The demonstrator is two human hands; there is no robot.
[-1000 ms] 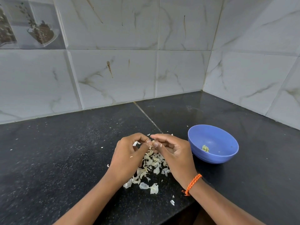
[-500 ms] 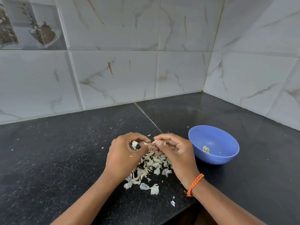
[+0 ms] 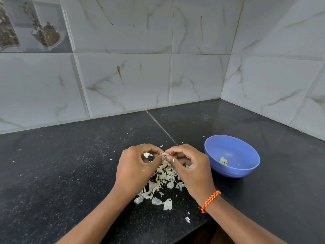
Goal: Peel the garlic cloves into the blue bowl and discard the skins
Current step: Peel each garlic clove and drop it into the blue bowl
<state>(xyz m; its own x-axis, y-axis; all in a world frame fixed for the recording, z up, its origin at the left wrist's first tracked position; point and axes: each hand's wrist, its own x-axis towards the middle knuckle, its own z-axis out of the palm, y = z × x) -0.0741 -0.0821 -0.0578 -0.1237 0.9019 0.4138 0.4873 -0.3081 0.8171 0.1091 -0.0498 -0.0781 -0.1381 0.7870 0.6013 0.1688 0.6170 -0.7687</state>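
A single head-worn wide-angle camera looks forward and down from above the near edge of the black speckled stone table (image 3: 70, 173), facing the corner of grey marble-patterned wall tiles (image 3: 193, 76). It sits close over the hands, forearms entering from the bottom edge.

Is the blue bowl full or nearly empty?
Nearly empty. The blue bowl stands upright and holds only a small clump of peeled cloves; most of its inside is bare.

Both forearms were bare, without sleeves, and a braided orange cord bracelet (image 3: 209, 201) circled the wrist above the right hand (image 3: 190, 169).
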